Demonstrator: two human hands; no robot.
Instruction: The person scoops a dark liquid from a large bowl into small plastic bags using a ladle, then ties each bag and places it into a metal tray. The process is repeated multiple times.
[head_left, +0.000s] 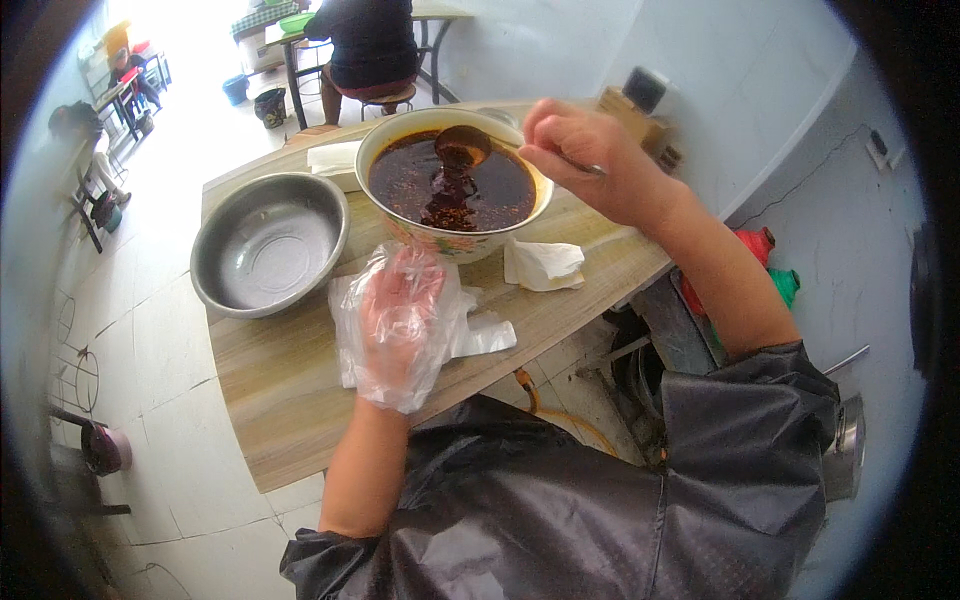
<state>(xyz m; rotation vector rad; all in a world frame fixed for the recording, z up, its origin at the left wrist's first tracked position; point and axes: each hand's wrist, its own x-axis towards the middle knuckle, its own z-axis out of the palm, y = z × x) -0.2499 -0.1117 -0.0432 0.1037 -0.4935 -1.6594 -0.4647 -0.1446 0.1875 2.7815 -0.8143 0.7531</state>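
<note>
A floral-patterned enamel bowl (420, 234) holds dark red chili oil (401, 176) with flakes floating in it. My bare right hand (577, 161) grips the handle of a metal ladle (463, 147), its scoop at the oil's surface near the far side. Clear, crinkled plastic, a glove or a bag, covers my left hand (401, 315). That hand is at the near side of the bowl, over the table; whether it touches the bowl is unclear. The plastic blurs its fingers. Beside it on the left sits a grey metal basin (274, 240) with nothing in it.
On the wood-patterned table (277, 390) lie a crumpled tissue (546, 264), a white plastic piece (487, 339) and a tissue pack (332, 157). Cardboard boxes (628, 112) stand by the wall. Red (754, 244) and green (784, 286) bundles are under my right arm. A person (367, 45) sits beyond.
</note>
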